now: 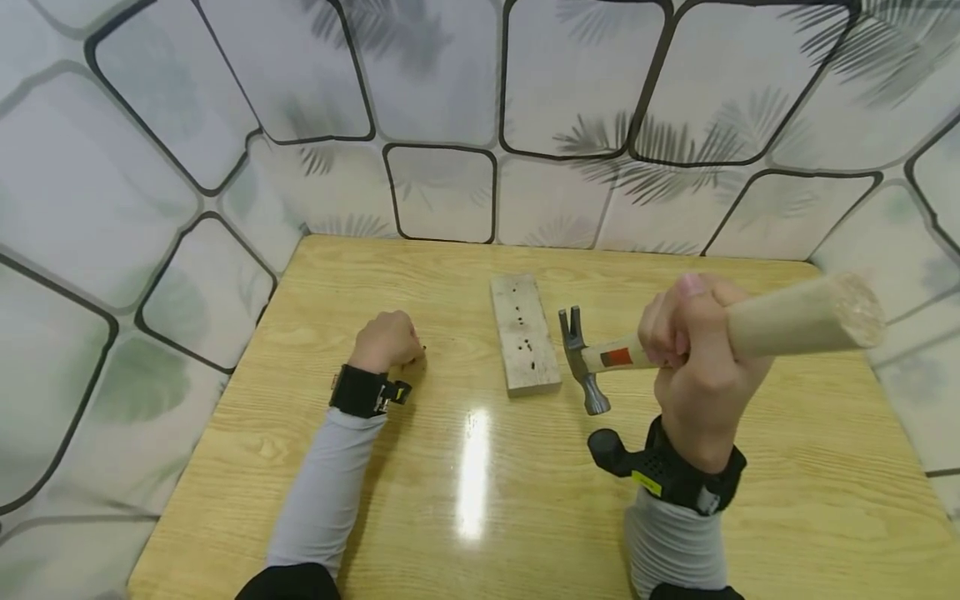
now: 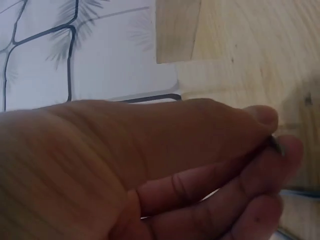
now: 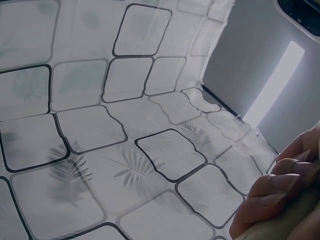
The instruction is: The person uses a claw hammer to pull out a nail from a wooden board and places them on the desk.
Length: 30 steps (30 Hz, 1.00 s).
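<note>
In the head view my right hand [image 1: 697,350] grips a claw hammer [image 1: 802,321] by its pale wooden handle, held up over the table's right half. Its metal head [image 1: 579,358] points left, claw away from me, close to the wooden block's right side. The pale block [image 1: 523,333] lies lengthwise on the table, dotted with small dark holes. Left of the block, my left hand [image 1: 386,340] is low over the table. Between its thumb and finger it pinches a small dark nail [image 2: 277,145], mostly hidden. The right wrist view catches curled fingers [image 3: 272,195] around the handle.
The wood-grain table [image 1: 420,500] reflects a bright strip of light in front of the block. A patterned white curtain [image 1: 442,192] stands behind and along both sides. Each wrist wears a black camera strap [image 1: 362,392].
</note>
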{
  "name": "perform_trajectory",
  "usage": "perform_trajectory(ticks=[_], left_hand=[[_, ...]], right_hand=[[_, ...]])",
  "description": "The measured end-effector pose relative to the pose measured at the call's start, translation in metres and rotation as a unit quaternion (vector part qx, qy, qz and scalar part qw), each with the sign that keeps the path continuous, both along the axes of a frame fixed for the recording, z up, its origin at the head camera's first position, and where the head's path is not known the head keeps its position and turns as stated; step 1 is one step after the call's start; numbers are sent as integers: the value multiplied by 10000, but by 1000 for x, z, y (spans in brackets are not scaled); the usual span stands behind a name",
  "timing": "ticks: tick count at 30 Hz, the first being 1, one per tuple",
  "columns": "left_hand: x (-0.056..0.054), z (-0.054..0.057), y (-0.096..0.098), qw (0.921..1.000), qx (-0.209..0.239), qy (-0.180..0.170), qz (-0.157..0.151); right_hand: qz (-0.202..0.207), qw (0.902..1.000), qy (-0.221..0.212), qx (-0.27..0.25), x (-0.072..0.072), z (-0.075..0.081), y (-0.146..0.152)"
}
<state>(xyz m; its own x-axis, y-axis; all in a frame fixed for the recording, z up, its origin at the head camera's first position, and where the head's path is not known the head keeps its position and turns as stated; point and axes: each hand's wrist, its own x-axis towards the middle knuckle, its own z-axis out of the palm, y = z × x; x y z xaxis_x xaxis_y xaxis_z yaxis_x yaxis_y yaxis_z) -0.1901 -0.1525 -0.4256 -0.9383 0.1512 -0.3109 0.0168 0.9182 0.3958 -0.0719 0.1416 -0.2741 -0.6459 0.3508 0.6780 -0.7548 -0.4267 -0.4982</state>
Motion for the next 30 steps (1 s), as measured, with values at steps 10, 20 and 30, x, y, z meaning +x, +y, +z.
perform_trajectory(ticks=[10,20,30], left_hand=[[-6,-4,5,9987,-384,-155,284],[-1,-6,7,9983,-210,-386,373],[-13,0,44,9864,943,1330,190]], right_hand=[[55,10000,-24,-36,-3,1,-2],[107,9988,-117,472,-1,-7,-4],[-252,9996,-114,95,-6,-2,6]])
